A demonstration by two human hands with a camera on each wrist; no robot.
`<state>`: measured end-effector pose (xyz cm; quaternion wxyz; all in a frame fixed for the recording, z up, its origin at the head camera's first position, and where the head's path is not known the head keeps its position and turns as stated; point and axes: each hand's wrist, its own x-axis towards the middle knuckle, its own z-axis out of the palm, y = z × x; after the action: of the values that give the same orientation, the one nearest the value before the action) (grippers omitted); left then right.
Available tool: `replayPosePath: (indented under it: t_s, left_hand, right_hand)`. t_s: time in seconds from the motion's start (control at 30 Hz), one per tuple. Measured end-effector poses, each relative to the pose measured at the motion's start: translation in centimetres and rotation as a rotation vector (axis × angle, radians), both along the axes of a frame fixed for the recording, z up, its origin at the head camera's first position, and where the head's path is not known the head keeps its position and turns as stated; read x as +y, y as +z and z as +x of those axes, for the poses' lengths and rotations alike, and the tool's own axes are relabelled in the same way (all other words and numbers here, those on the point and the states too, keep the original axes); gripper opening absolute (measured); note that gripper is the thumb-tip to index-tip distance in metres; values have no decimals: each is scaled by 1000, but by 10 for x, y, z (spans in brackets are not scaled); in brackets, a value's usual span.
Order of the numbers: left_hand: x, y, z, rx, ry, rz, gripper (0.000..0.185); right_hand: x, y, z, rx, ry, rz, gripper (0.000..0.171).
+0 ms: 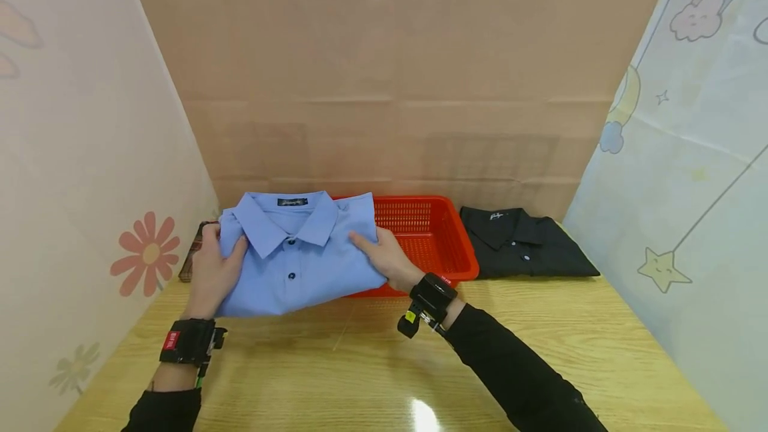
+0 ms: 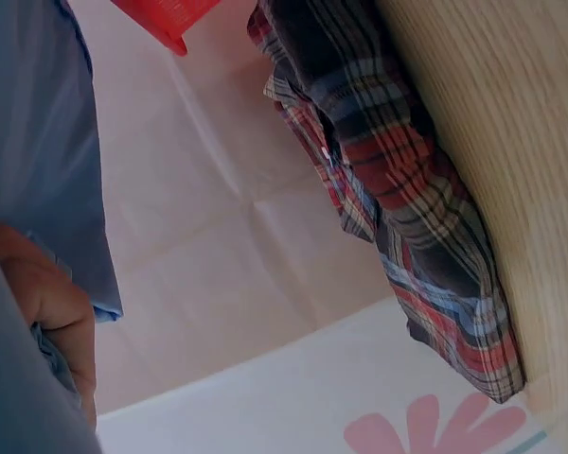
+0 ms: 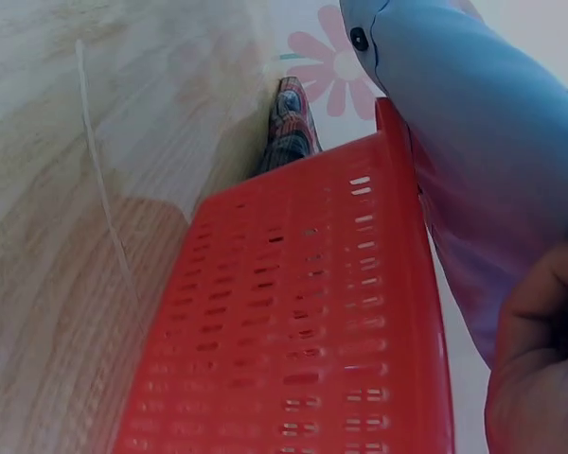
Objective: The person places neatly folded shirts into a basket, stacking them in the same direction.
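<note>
Folded blue shirt (image 1: pixel 291 259) held up over the left end of the red basket (image 1: pixel 441 239). Left hand (image 1: pixel 211 272) grips its left edge, thumb on top; right hand (image 1: pixel 387 257) pinches the right edge. Likely light, soft, floppy (support both sides or the fold sags). Count: one basket; three shirts — blue, black shirt (image 1: pixel 525 245) right of basket, plaid shirt (image 2: pixel 407 218) left of it.

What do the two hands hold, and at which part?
Both hold the folded light-blue button shirt: left hand grips its left edge near the collar, right hand its right edge.
</note>
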<state>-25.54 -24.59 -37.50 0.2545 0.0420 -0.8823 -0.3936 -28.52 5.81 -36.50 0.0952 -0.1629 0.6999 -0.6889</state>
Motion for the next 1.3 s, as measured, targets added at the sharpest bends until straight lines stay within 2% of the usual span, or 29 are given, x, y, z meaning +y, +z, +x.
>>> replayPosePath:
  t_s: [0.2, 0.37, 0.53, 0.63, 0.73, 0.87, 1.03, 1.2, 1.3]
  left_hand:
    - [6, 5, -1, 20, -53, 44, 43]
    - [9, 8, -1, 22, -102, -9, 42]
    - [16, 5, -5, 20, -172, -88, 43]
    - [23, 4, -10, 57, -232, -123, 42]
    - [33, 5, -15, 131, -290, -150, 33]
    - [45, 8, -21, 212, -312, -173, 19]
    - [59, 7, -28, 252, -345, -193, 17]
    - [71, 9, -34, 254, -373, -224, 20]
    - [77, 13, -39, 229, -388, -255, 27]
  right_hand:
    - [7, 3, 0, 28, -34, 25, 31]
    - [15, 0, 1, 84, -74, 99, 31]
    - [28, 1, -6, 141, -140, 133, 34]
    - [40, 5, -10, 220, -219, 218, 34]
    - [53, 8, -12, 292, -282, 299, 33]
    - [67, 10, -14, 352, -313, 378, 32]
    - [79, 10, -18, 403, -341, 436, 29]
    - [91, 13, -22, 430, -386, 474, 27]
    - [97, 15, -23, 463, -423, 505, 34]
